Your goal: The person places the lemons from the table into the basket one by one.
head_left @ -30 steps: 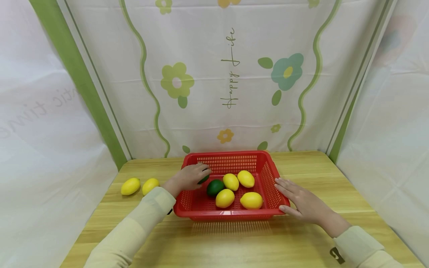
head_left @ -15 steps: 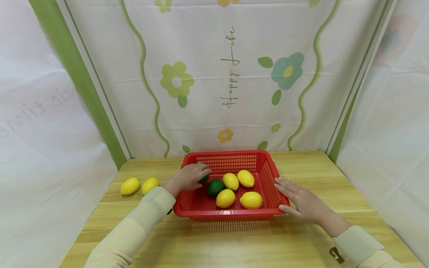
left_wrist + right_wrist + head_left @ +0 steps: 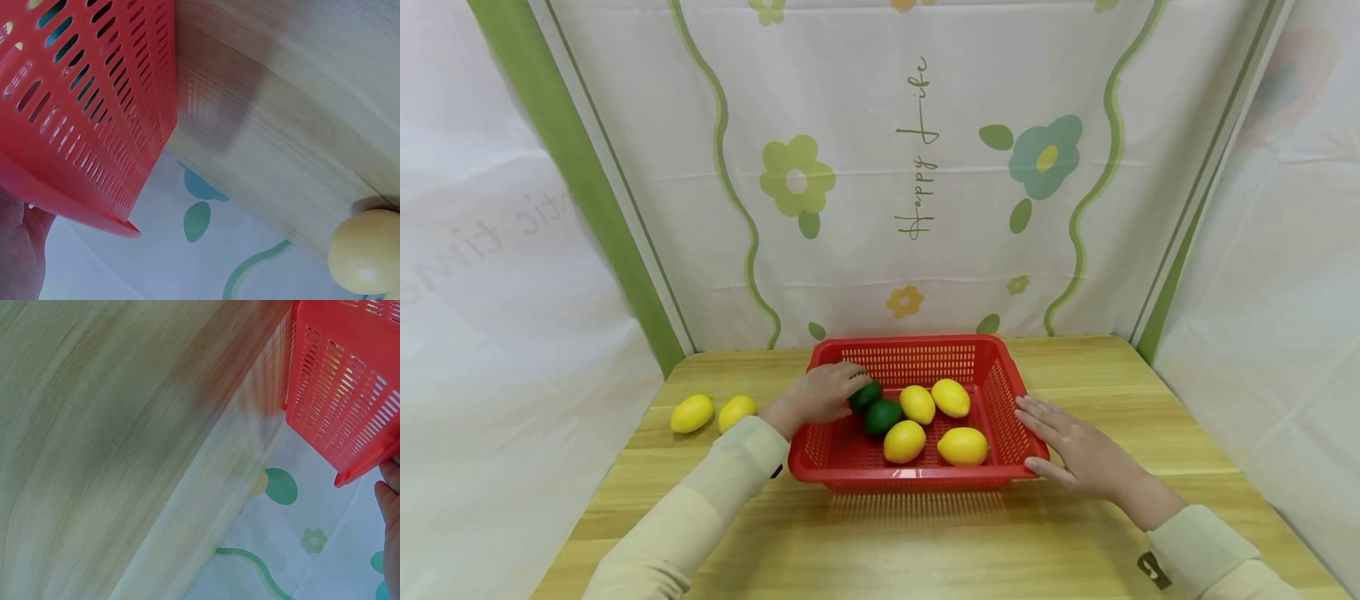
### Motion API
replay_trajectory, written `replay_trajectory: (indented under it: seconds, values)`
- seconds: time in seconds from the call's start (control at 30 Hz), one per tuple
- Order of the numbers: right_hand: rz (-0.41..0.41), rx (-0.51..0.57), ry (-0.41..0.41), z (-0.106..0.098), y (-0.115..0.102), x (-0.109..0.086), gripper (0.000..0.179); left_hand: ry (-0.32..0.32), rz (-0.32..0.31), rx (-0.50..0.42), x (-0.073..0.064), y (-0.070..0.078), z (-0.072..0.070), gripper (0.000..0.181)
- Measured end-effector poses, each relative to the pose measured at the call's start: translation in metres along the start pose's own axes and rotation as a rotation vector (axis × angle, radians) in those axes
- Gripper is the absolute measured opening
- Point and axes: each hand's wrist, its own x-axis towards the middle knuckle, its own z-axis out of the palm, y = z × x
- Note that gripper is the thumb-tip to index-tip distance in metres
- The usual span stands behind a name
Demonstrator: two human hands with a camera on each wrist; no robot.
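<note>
A red plastic basket point(image 3: 910, 475) with slotted walls stands on the table. Inside are several yellow lemons point(image 3: 963, 447) and two dark green lime-like fruits, one in front point(image 3: 882, 417) and one behind it point(image 3: 867, 396). My left hand point(image 3: 822, 392) reaches over the basket's left rim, its loosely bent fingers over the left side of the rear green fruit; their tips are partly hidden. Fingers straight, my right hand point(image 3: 1086, 454) rests against the right rim. The left wrist view shows the basket's slotted outer wall point(image 3: 106, 81); the right wrist view shows its opposite side point(image 3: 344, 394).
Two more lemons lie on the table left of the basket, one farther left point(image 3: 692, 413) and one point(image 3: 737, 412) close to my left wrist. Behind the wooden table point(image 3: 925, 550) hangs a white curtain point(image 3: 865, 275) printed with flowers.
The rear green fruit, mostly covered by my left hand before, now shows more beside the fingers. My left hand has shifted slightly left. My right hand stays at the rim.
</note>
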Motion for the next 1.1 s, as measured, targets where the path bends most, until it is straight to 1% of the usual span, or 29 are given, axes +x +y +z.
replay_trajectory:
  seconds: [0.1, 0.23, 0.33, 0.43, 0.5, 0.67, 0.77, 0.93, 1.1]
  values:
    - [0.005, -0.008, -0.003, 0.000, 0.001, 0.000, 0.067, 0.001, -0.008, -0.004, -0.001, 0.001, -0.004, 0.052]
    - [-0.002, 0.001, 0.002, 0.001, 0.001, -0.001, 0.066, -0.002, -0.007, 0.022, -0.003, 0.001, -0.010, 0.053]
    - [-0.008, 0.003, 0.003, 0.001, 0.002, -0.001, 0.067, 0.022, 0.008, 0.035, -0.006, 0.001, -0.013, 0.053]
    - [0.000, -0.011, -0.004, 0.001, 0.002, -0.001, 0.067, 0.066, 0.020, 0.027, -0.008, -0.001, -0.016, 0.051]
    - [0.004, -0.016, -0.009, 0.001, 0.002, -0.001, 0.068, 0.084, 0.019, 0.026, -0.010, -0.002, -0.018, 0.050]
    - [0.000, -0.017, -0.014, 0.000, 0.002, 0.000, 0.068, 0.099, -0.005, 0.003, -0.018, -0.005, -0.027, 0.054]
    - [-0.005, -0.018, -0.012, 0.000, 0.002, 0.001, 0.068, 0.137, -0.011, 0.000, -0.023, -0.007, -0.034, 0.055]
    - [-0.011, -0.016, -0.008, 0.000, 0.002, 0.001, 0.068, 0.209, -0.030, 0.019, -0.033, -0.014, -0.039, 0.054]
    - [-0.008, -0.009, -0.011, -0.001, 0.003, 0.000, 0.068, 0.268, -0.035, -0.013, -0.045, -0.020, -0.043, 0.056]
